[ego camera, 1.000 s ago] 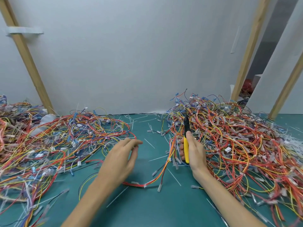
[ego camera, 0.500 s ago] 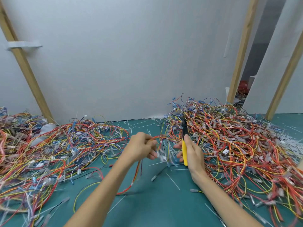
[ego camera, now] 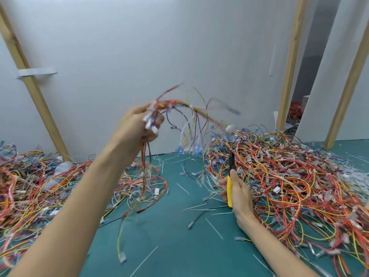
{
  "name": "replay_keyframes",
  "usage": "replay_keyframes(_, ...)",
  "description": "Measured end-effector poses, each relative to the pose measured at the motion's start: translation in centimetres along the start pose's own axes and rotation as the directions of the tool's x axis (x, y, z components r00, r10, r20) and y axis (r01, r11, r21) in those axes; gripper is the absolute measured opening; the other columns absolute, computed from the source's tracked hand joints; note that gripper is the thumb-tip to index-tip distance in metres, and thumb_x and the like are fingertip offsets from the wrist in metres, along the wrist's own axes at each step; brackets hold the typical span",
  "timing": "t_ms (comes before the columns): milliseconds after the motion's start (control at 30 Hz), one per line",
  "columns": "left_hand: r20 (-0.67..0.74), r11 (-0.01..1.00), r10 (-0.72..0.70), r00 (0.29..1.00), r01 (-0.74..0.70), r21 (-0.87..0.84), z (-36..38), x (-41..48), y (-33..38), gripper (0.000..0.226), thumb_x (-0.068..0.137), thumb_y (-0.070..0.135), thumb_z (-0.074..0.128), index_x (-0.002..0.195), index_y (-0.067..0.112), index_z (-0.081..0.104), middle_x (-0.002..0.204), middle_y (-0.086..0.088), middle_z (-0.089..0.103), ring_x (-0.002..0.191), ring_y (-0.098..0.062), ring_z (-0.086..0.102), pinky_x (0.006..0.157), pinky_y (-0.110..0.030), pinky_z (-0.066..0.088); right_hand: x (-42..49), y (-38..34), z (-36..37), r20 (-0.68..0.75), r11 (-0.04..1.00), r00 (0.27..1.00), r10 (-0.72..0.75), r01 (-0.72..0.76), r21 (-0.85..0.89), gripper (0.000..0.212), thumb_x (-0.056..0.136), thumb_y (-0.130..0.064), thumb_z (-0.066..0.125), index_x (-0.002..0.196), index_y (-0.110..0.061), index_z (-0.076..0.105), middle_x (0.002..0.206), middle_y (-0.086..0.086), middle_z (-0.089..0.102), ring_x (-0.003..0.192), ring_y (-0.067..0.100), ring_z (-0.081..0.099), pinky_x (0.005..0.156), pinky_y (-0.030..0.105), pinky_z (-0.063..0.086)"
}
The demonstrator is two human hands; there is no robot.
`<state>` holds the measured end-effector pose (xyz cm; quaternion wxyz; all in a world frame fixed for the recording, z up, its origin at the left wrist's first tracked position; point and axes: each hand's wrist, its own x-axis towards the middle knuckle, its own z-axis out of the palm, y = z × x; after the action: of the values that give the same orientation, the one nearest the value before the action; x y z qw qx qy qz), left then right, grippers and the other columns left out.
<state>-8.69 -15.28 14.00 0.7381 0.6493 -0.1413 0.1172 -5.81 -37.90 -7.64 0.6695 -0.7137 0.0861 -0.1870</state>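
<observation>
Wire bundle [ego camera: 179,110], motion-blurred, hangs from left hand [ego camera: 137,126]; ends indistinct.

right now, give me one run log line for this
left hand: holds wire bundle, raised above table | right hand: grips yellow cutters beside right wire pile

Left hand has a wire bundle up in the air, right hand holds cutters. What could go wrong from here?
1. Strands hanging from the wire bundle in the left hand dangle over the left pile; they may snag and drag wires along.
2. The cutters in the right hand point into the right pile, so the tip might nick a wire there.
</observation>
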Motion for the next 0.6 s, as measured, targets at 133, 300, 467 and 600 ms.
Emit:
replay_keyframes(133, -0.113, 0.968, 0.155, 0.982, -0.173, -0.182, 0.6, 1.0, 0.2, 0.033, 0.097, -0.002, 0.031, 0.077, 0.017, 0.049, 0.048, 0.009, 0.044, 0.038, -0.001, 0.024, 0.038, -0.016, 0.013, 0.1, -0.1, 0.1, 0.001, 0.999, 1.0, 0.015, -0.015, 0.035, 0.058, 0.096, -0.061, 0.037, 0.081, -0.015, 0.071, 0.067, 0.003, 0.071, 0.055, 0.011, 0.065, 0.052, 0.025, 0.048)
replay_keyframes(300, -0.119, 0.927, 0.362, 0.924, -0.343, 0.154, 0.5, -0.1, -3.2, 0.025, 0.102, 0.008, 0.044, 0.095, 0.021, 0.063, 0.071, 0.014, 0.063, 0.065, -0.001, 0.051, 0.057, -0.01, 0.04, 0.7, 0.1, -0.1, 0.013, 0.987, 0.998, 0.066, -0.067, 0.148, 0.054, 0.1, -0.053, 0.041, 0.08, -0.012, 0.07, 0.077, 0.008, 0.074, 0.059, 0.017, 0.065, 0.057, 0.033, 0.048)
replay_keyframes(467, 0.245, 0.537, 0.392, 0.887, -0.436, 0.722, -2.7, -4.3, -11.2, 0.039, 0.083, -0.01, 0.059, 0.096, 0.024, 0.073, 0.091, 0.021, 0.07, 0.091, 0.002, 0.059, 0.082, -0.013, 0.043, 1.3, -0.2, -0.4, 0.031, 0.951, 0.986, 0.165, -0.167, 0.259, 0.054, 0.1, -0.053, 0.041, 0.087, -0.009, 0.07, 0.078, 0.01, 0.074, 0.058, 0.018, 0.066, 0.055, 0.03, 0.049)
replay_keyframes(600, 0.296, 0.414, 0.126, 0.947, -0.322, 0.851, -4.7, -7.9, -17.2, 0.044, 0.074, -0.013, 0.063, 0.105, 0.015, 0.075, 0.108, 0.006, 0.071, 0.111, -0.018, 0.059, 0.106, -0.028, 0.034, 0.9, -0.6, -0.6, 0.045, 0.943, 0.982, 0.181, -0.186, 0.277, 0.054, 0.099, -0.054, 0.042, 0.083, -0.01, 0.068, 0.072, 0.009, 0.071, 0.057, 0.018, 0.064, 0.054, 0.03, 0.049)
